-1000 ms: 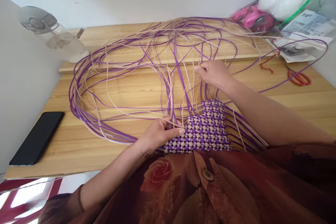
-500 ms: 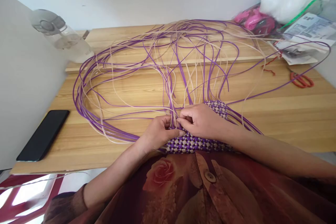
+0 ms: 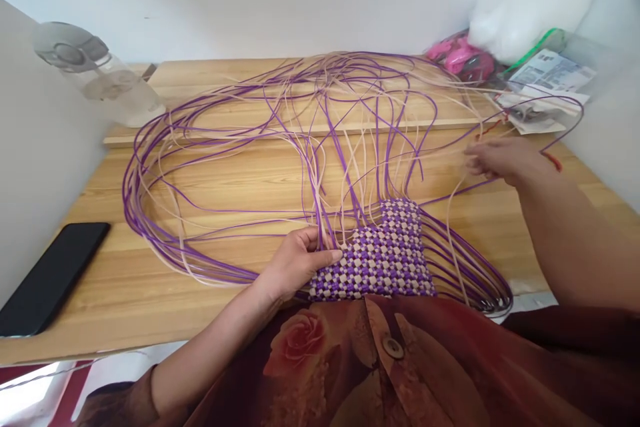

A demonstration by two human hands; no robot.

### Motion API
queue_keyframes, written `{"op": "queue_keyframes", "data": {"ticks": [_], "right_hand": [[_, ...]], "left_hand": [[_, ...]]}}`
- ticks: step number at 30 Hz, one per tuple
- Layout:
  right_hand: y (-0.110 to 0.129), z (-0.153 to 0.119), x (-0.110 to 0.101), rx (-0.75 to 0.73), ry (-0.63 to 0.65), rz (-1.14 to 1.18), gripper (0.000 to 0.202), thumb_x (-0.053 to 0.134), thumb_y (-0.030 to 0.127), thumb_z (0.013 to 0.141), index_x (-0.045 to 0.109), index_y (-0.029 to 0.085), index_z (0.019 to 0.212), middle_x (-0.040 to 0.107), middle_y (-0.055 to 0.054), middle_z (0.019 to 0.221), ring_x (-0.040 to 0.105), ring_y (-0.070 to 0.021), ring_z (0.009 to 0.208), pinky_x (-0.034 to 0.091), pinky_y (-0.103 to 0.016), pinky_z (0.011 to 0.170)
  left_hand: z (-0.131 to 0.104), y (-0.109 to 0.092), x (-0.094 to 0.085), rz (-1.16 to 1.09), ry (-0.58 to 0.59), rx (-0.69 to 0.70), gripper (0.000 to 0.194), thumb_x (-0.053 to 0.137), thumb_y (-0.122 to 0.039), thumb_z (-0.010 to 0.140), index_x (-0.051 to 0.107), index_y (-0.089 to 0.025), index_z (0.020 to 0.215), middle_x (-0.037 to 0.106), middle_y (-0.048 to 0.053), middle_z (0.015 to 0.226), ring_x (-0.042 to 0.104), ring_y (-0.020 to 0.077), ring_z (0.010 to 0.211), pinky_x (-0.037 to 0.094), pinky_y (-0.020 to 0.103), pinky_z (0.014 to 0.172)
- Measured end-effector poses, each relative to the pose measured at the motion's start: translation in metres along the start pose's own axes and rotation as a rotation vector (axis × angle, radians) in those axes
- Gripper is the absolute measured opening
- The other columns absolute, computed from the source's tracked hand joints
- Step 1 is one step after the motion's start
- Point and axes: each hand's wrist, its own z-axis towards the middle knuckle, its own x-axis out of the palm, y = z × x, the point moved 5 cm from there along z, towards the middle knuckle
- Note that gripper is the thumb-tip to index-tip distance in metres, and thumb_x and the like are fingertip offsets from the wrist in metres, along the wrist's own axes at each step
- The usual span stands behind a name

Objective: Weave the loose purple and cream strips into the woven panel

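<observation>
A woven purple-and-beige checked piece (image 3: 373,257) lies at the table's front edge, against the patterned shirt. My left hand (image 3: 297,259) grips its left upper corner, the thumb pressed on the weave and the fingers behind, beside some upright strands. Long loose purple and beige strands (image 3: 150,213) run from the weave in a wide loop over the table. Out to the right, away from the weave, my right hand (image 3: 497,159) is closed with its fingertips together. A thin beige strand (image 3: 435,155) runs up to those fingertips and appears pinched there.
A black phone (image 3: 55,277) lies at the left edge, with a clear bottle (image 3: 120,90) behind it. At the back right are a pink item in plastic (image 3: 460,57), a white bag (image 3: 525,7) and printed packets (image 3: 550,73). Orange-handled scissors (image 3: 553,160) are mostly hidden by my right arm.
My right hand has left the weave and swung far out to the right, with a beige strand trailing to it. More of the weave shows. My left hand keeps its grip.
</observation>
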Motion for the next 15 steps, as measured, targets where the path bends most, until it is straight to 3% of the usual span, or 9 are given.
{"op": "queue_keyframes", "data": {"ticks": [2,4,6,8,10,12,15], "right_hand": [[0.016,-0.017,0.007,0.002,0.012,-0.064,0.047,0.071,0.042,0.078,0.05,0.02,0.042,0.038,0.0,0.036,0.037,-0.0099,0.039,0.025,-0.03,0.048],[0.053,-0.038,0.02,-0.086,-0.014,-0.115,0.038,0.07,0.033,0.079,0.055,0.019,0.047,0.036,0.002,0.039,0.035,-0.0099,0.042,0.025,-0.029,0.049],[0.099,-0.063,0.042,-0.212,0.05,-0.037,0.02,0.063,0.034,0.086,0.067,0.019,0.074,0.056,-0.001,0.057,0.048,-0.0114,0.053,0.035,-0.027,0.053],[0.147,-0.094,0.075,-0.458,0.287,0.235,0.015,0.057,0.028,0.09,0.067,0.019,0.096,0.068,-0.004,0.089,0.062,-0.014,0.075,0.047,-0.026,0.067],[0.18,-0.121,0.103,-0.651,0.429,0.386,0.021,0.052,0.019,0.091,0.061,0.018,0.109,0.067,-0.006,0.109,0.063,-0.0144,0.093,0.05,-0.026,0.079],[0.194,-0.137,0.122,-0.805,0.463,0.413,0.026,0.047,0.012,0.092,0.059,0.017,0.115,0.064,-0.008,0.114,0.061,-0.0145,0.102,0.05,-0.028,0.089],[0.195,-0.14,0.13,-0.95,0.332,0.284,0.023,0.046,0.012,0.093,0.063,0.016,0.108,0.066,-0.009,0.105,0.061,-0.0161,0.098,0.051,-0.03,0.087]], "left_hand": [[0.0,0.0,0.0,0.029,0.002,-0.014,0.028,0.082,-0.031,0.064,0.065,-0.014,0.078,0.065,0.001,0.072,0.054,0.0109,0.065,0.04,0.024,0.064],[0.0,0.001,-0.001,0.048,-0.006,-0.028,0.028,0.082,-0.031,0.063,0.064,-0.014,0.077,0.063,0.0,0.069,0.053,0.0103,0.061,0.039,0.024,0.062],[0.0,0.002,-0.002,0.057,-0.018,-0.037,0.029,0.082,-0.032,0.063,0.065,-0.014,0.079,0.063,-0.001,0.069,0.052,0.0101,0.06,0.039,0.024,0.061],[0.0,0.002,-0.002,0.05,-0.035,-0.033,0.03,0.082,-0.032,0.063,0.066,-0.014,0.08,0.063,-0.001,0.071,0.053,0.0105,0.062,0.039,0.025,0.063],[0.0,0.002,-0.002,0.026,-0.044,-0.011,0.03,0.084,-0.03,0.06,0.066,-0.014,0.078,0.064,0.0,0.072,0.055,0.0114,0.065,0.04,0.025,0.066],[0.001,0.0,-0.002,-0.004,-0.038,0.023,0.031,0.086,-0.028,0.057,0.066,-0.013,0.075,0.064,-0.001,0.072,0.055,0.0119,0.067,0.041,0.026,0.069],[0.001,-0.004,-0.002,-0.002,-0.013,0.057,0.03,0.086,-0.027,0.057,0.066,-0.013,0.073,0.064,-0.001,0.07,0.053,0.0105,0.065,0.04,0.025,0.067]]}}
